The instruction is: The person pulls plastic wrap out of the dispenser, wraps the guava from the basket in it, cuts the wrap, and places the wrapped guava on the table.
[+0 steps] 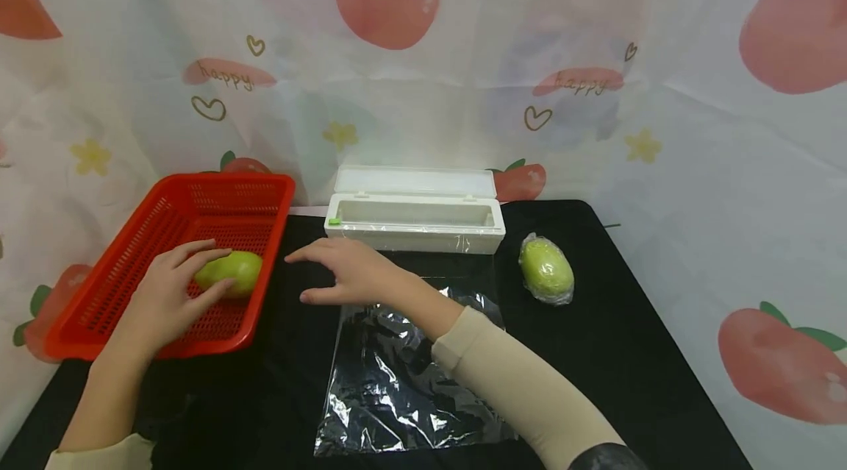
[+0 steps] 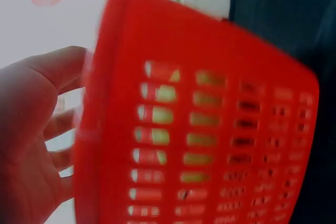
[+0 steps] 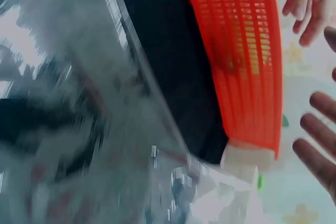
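Observation:
My left hand [image 1: 168, 297] hovers over the red plastic basket [image 1: 73, 337], its fingers spread above a yellow-green oval fruit [image 1: 240, 273] lying inside. Seen from the right wrist, those left fingers [image 3: 302, 17] are above the basket rim, apart from the fruit. My right hand [image 1: 347, 271] holds nothing; it reaches left above the table with thumb and fingers apart, between the basket and the white cling film box [image 1: 417, 242]. Below the right forearm, a sheet of clear film [image 1: 404, 396] lies wrinkled and shiny on the black tabletop.
A second yellow-green fruit [image 1: 546, 269], wrapped in clear film, sits on the right of the black table [image 1: 615, 352]. The box's lid [image 1: 415, 181] stands raised at the back, with a small green slider [image 1: 334, 221] at its left end. Behind hangs a fruit-patterned cloth [image 1: 456, 109].

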`<state>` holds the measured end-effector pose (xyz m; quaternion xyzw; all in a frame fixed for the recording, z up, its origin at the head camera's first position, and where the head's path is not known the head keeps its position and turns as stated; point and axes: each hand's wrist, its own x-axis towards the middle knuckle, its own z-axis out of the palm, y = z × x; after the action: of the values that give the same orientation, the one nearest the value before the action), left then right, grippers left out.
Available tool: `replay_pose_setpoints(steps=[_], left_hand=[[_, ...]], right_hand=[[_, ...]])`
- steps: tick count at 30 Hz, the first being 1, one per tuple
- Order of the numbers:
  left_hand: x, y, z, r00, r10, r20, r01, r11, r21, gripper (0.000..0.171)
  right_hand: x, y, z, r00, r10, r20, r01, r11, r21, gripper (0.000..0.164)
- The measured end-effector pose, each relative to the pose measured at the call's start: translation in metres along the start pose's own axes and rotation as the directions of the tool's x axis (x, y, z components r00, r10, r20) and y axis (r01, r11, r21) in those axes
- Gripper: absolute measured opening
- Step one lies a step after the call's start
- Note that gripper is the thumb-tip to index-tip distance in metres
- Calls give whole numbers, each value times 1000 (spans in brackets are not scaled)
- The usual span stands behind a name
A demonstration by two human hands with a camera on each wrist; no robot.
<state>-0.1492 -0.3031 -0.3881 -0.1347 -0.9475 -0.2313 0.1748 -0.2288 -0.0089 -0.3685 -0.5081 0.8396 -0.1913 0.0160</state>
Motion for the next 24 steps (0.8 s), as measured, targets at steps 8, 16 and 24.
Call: replay_pose_setpoints(steps=[8, 16, 24], left_hand=[[0, -28, -3, 994, -72, 84, 67, 996, 60, 53], [11, -47, 8, 942, -131, 311, 117, 991, 62, 85], [14, -57, 18, 897, -99, 431, 134, 990, -51, 99]], right_hand=[[41, -22, 33, 996, 55, -66, -59, 997, -53, 55], [70, -27, 53, 988, 142, -55, -149, 978, -147, 57], [90, -39, 61, 966, 252, -53, -257, 931, -260, 52]])
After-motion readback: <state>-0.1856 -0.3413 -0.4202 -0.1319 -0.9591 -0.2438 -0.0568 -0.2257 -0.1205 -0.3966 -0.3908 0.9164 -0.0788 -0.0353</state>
